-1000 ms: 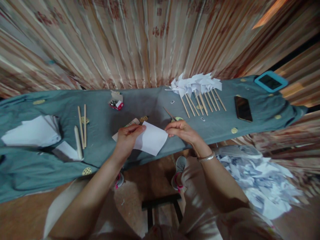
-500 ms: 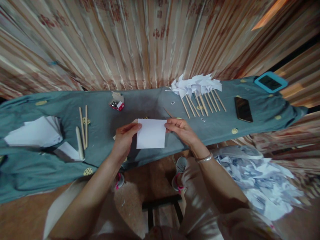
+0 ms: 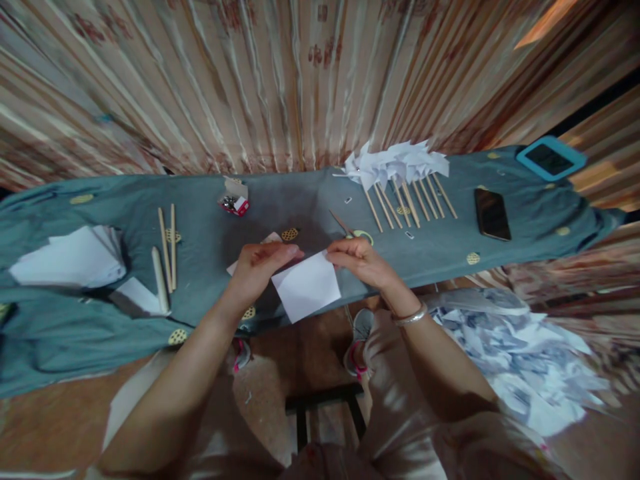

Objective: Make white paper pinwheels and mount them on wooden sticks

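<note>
A square sheet of white paper [image 3: 309,288] hangs tilted over the table's front edge. My right hand [image 3: 361,259] pinches its upper corner between thumb and fingers. Beside the sheet's left corner is my left hand [image 3: 260,265], its fingers stretched out above the upper edge, not gripping the paper. A pale flat piece [image 3: 271,238] lies on the cloth, partly hidden behind my left hand. Just beyond my right hand are scissors [image 3: 364,235] with a yellow-green handle, partly covered by the fingers.
White paper pinwheels [image 3: 397,165] on wooden sticks lie at the back right, near a phone [image 3: 493,213] and a blue-framed device [image 3: 551,159]. A small box of metal pieces [image 3: 234,203], loose sticks [image 3: 167,250] and a paper stack [image 3: 73,259] lie leftward. Paper scraps [image 3: 520,360] fill a bag at right.
The paper has turned from level to tilted, its lower edge swinging down and right. My left hand has let go of its left edge and moved up slightly; my right hand still pinches it.
</note>
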The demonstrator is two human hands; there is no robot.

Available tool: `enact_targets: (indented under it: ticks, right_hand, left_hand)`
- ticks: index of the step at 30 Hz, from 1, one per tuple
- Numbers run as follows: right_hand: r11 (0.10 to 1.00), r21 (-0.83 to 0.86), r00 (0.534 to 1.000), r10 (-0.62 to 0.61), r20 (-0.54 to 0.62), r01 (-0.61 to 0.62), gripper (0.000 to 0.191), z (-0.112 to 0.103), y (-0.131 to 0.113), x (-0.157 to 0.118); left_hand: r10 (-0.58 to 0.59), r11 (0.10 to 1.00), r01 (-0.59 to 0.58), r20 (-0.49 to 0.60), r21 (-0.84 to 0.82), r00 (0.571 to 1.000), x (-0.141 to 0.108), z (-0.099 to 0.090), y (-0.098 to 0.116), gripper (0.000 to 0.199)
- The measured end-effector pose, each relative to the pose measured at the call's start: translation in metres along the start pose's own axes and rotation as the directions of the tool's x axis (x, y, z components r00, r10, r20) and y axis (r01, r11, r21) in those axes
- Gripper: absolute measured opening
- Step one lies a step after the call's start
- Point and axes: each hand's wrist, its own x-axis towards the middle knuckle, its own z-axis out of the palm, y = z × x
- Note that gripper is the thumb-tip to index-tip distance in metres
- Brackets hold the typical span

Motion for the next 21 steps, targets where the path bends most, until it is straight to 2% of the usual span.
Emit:
enact_targets:
  ticks: [4, 10, 13, 15, 16, 18, 19, 21]
  right_hand:
    - [0.998, 0.063, 0.994, 0.010, -0.107, -0.003, 0.023, -0.002, -0.005, 0.000]
    - [0.993, 0.117, 0.974, 0.020, -0.224, 0.006, 0.026, -0.004, 0.009, 0.006]
    - [0.993, 0.062, 0.941, -0.070, -0.332, 0.096, 0.028, -0.006, 0.009, 0.002]
    - [0.981, -0.099, 0.902, -0.194, -0.386, 0.168, 0.031, -0.005, 0.003, -0.006]
    - [0.956, -0.230, 0.889, -0.260, -0.377, 0.182, 0.033, -0.003, -0.001, -0.012]
    - [0.843, -0.478, 0.889, -0.395, -0.233, 0.249, 0.042, 0.003, -0.008, -0.023]
    - [0.776, -0.563, 0.889, -0.433, -0.146, 0.285, 0.047, 0.006, -0.009, -0.028]
    - [0.657, -0.690, 0.901, -0.434, -0.017, 0.303, 0.055, 0.014, -0.009, -0.036]
  left_hand:
    - [-0.054, 0.997, 0.053, -0.006, -0.063, 0.999, 0.000, -0.001, -0.001, 0.032]
    - [-0.145, 0.983, 0.135, -0.077, -0.124, 0.986, 0.009, 0.007, -0.025, 0.034]
    - [-0.155, 0.969, 0.119, -0.154, -0.217, 0.976, 0.011, 0.013, -0.033, 0.036]
    - [-0.165, 0.948, 0.101, -0.195, -0.302, 0.967, 0.010, 0.016, -0.036, 0.038]
    - [-0.178, 0.936, 0.102, -0.200, -0.337, 0.963, 0.010, 0.017, -0.037, 0.039]
    - [-0.208, 0.916, 0.125, -0.186, -0.382, 0.960, 0.008, 0.018, -0.038, 0.042]
    - [-0.221, 0.908, 0.138, -0.172, -0.396, 0.960, 0.007, 0.019, -0.039, 0.043]
    - [-0.236, 0.895, 0.154, -0.151, -0.419, 0.960, 0.004, 0.020, -0.040, 0.044]
